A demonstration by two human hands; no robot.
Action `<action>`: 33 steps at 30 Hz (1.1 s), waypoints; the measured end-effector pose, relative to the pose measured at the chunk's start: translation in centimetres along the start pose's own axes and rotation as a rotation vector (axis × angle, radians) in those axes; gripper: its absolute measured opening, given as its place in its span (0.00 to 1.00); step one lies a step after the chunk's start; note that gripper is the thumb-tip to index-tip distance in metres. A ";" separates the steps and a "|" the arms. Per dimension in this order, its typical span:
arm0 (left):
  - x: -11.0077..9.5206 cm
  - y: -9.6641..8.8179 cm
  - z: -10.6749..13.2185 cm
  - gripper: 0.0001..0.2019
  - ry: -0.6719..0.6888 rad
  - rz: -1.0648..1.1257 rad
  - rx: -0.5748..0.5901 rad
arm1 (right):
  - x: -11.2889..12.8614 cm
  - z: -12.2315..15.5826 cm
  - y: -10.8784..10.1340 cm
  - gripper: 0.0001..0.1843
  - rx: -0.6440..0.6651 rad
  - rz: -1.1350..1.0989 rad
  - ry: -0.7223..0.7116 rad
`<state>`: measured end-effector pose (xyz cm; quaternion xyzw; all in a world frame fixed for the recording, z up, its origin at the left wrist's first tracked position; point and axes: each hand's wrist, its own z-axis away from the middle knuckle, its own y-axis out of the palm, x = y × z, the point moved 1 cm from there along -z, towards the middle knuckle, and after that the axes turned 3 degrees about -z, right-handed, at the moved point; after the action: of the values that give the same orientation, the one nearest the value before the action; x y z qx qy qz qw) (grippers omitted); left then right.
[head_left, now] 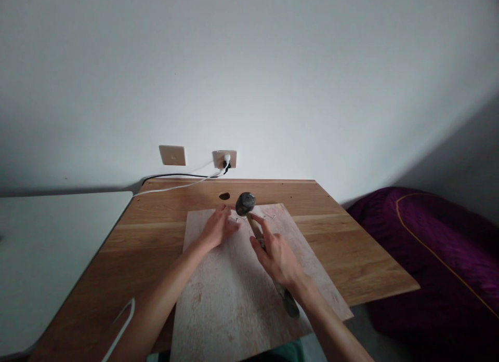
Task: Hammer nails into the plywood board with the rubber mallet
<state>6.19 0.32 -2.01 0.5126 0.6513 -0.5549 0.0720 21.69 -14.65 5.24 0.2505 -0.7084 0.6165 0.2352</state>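
Observation:
A pale, worn wooden board [230, 294] lies on the table in front of me. My right hand [280, 258] is around the wooden handle of a hammer [246, 203], its index finger stretched along the handle. The hammer's dark, rounded head points away from me, and the dark butt of the handle shows below my wrist. Near the board's far edge, my left hand [219, 228] rests with thumb and fingers apart. Close to its thumb is a small nail [236, 219]. More small nails [270, 216] lie to the right, beyond my right hand.
The board sits on a wooden table [343, 247] against a white wall. A round cable hole [224, 196] is behind the board. White and black cables run left from a wall socket [226, 159]. A white surface [50, 258] adjoins on the left; purple fabric [424, 247] bulges at right.

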 end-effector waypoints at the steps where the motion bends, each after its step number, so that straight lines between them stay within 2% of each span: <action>1: 0.1 0.0 0.0 0.18 -0.004 -0.002 -0.008 | 0.1 0.0 0.1 0.29 0.014 0.022 -0.008; 3: 0.4 0.1 0.0 0.20 0.001 0.001 -0.011 | 0.2 -0.1 0.4 0.29 0.035 0.059 -0.014; 9: 0.5 0.2 -0.3 0.04 0.014 0.020 -0.015 | -0.4 0.4 0.1 0.28 -0.027 0.007 0.025; 13: 0.1 0.0 -0.6 0.01 0.000 0.039 0.002 | -1.5 0.8 0.1 0.27 -0.049 0.000 0.036; 17: -0.2 -0.1 -0.7 0.03 -0.019 0.048 0.019 | -1.8 0.9 0.2 0.27 -0.037 -0.026 0.035; 20: -0.2 -0.1 -0.6 0.04 -0.013 0.079 0.041 | -1.1 0.7 0.1 0.28 -0.041 -0.016 0.046; 23: -0.1 0.0 -0.4 0.04 -0.014 0.068 0.015 | -0.2 0.3 0.1 0.28 -0.035 -0.034 0.038; 26: 0.3 0.0 -0.2 0.14 -0.022 0.049 -0.029 | 0.2 0.0 0.4 0.29 -0.009 -0.053 0.001; 28: 0.4 0.1 -0.1 0.17 -0.020 0.035 -0.022 | 0.2 0.0 0.8 0.29 0.023 -0.032 -0.007; 33: 0.3 0.0 -0.1 0.10 0.002 0.009 -0.013 | -0.3 0.4 0.8 0.29 0.005 -0.018 0.033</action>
<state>6.11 0.57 -2.21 0.5157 0.6526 -0.5497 0.0771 21.42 -14.95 4.43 0.2473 -0.7005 0.6201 0.2520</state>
